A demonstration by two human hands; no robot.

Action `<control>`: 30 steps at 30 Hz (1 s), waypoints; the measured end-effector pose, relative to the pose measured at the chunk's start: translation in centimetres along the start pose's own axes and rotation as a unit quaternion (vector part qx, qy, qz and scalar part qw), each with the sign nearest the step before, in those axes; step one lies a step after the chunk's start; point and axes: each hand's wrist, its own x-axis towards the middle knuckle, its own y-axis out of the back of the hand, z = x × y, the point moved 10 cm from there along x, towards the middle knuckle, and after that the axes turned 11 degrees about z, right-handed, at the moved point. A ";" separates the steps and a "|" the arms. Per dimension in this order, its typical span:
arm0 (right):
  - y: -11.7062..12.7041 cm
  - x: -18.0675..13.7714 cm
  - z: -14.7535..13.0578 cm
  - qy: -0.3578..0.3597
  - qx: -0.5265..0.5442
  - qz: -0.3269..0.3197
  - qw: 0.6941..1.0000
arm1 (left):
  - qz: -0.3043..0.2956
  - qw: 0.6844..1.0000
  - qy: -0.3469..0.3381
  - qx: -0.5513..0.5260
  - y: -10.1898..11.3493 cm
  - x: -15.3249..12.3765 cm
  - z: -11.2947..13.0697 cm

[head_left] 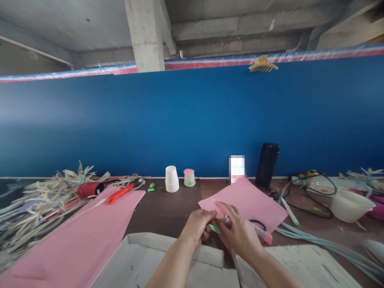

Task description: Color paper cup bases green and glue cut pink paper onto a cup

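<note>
My left hand (196, 227) is closed in a pinch near the middle of the desk. It grips a small white-and-green piece (215, 228), mostly hidden by fingers. My right hand (240, 231) meets it from the other side, thumb and fingers bent around the same piece. Behind both hands lies a pink paper sheet (255, 202). A clear tube with a pink end (266, 237) and a black band sticks out beside my right hand. Farther back stand stacked white paper cups (172, 179) and a small cup with a pink top and green patch (189, 178).
Paper strips (39, 212) are heaped at left by another pink sheet (90, 240) with a red-orange tool (120, 193). A cardboard box (162, 260) is in front. At right are a black flask (268, 165), a marker (290, 212), a white bowl (351, 206) and pale cords (324, 240).
</note>
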 end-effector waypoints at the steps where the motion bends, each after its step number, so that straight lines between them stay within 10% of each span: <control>1: 0.0 0.0 0.0 0.000 -0.001 0.000 1.000 | 0.001 1.000 -0.002 0.000 0.0 0.0 0.0; 30: 0.3 0.1 -0.3 0.006 -0.031 0.004 1.000 | 0.124 0.976 -0.157 0.088 2.6 1.7 1.8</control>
